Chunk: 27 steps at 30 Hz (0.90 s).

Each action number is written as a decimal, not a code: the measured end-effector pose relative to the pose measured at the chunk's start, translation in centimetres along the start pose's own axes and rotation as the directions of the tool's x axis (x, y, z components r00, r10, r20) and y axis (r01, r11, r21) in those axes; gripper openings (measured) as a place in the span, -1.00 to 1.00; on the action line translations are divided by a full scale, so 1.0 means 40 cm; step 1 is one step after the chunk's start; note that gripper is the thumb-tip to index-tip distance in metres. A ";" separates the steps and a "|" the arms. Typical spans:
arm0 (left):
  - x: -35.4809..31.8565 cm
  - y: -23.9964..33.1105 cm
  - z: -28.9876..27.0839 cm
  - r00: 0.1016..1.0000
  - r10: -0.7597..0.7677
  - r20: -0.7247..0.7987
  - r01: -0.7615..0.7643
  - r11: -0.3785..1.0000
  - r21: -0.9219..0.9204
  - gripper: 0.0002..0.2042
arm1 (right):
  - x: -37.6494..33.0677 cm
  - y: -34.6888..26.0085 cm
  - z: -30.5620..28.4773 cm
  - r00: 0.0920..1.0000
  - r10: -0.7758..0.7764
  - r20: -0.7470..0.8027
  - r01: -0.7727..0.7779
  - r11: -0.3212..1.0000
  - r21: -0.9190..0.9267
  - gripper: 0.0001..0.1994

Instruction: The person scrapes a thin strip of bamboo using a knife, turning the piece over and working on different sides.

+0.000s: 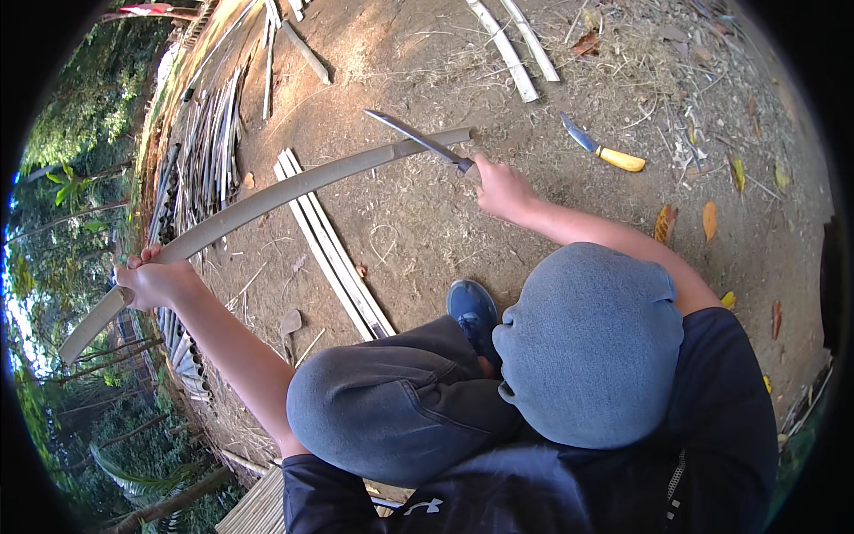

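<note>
My left hand (156,283) has its fingers (146,254) wrapped around the long strip (267,200) close to its lower end, by the left edge of the ground (418,231); the strip slants up over the ground. My right hand (503,190) has its fingers closed round the handle of a dark knife (414,135), blade crossing the strip's far end; I can't tell whether they touch. A yellow-handled knife (605,151) lies beyond, to the right.

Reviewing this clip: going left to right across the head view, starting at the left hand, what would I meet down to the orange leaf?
Left hand, pale strips lying on the ground, right hand, yellow-handled knife on the ground, orange leaf.
</note>
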State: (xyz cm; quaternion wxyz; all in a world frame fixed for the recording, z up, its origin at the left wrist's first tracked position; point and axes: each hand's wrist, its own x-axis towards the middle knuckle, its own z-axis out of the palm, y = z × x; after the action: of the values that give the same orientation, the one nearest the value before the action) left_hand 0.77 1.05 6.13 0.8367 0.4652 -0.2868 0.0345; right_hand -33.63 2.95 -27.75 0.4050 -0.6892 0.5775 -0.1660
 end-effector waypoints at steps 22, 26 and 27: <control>0.052 -0.030 -0.038 0.999 -0.048 -0.013 0.048 0.999 -0.020 -0.70 | 0.021 0.117 0.032 0.968 0.238 -0.079 -0.241 0.970 -0.025 -0.68; 0.065 -0.036 -0.038 0.976 -0.054 0.210 0.036 0.996 0.087 -0.72 | 0.006 0.072 0.012 0.966 0.241 -0.098 -0.233 0.969 0.082 -0.69; 0.092 -0.039 -0.049 0.968 -0.070 0.243 0.067 0.998 0.018 -0.73 | 0.001 0.055 0.007 0.970 0.220 -0.102 -0.208 0.972 0.114 -0.70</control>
State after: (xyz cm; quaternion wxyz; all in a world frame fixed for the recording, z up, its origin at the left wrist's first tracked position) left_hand 5.22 0.96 6.04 0.7938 0.4794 -0.3709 -0.0504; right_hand -34.88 3.02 -29.57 0.4216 -0.5907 0.6614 -0.1897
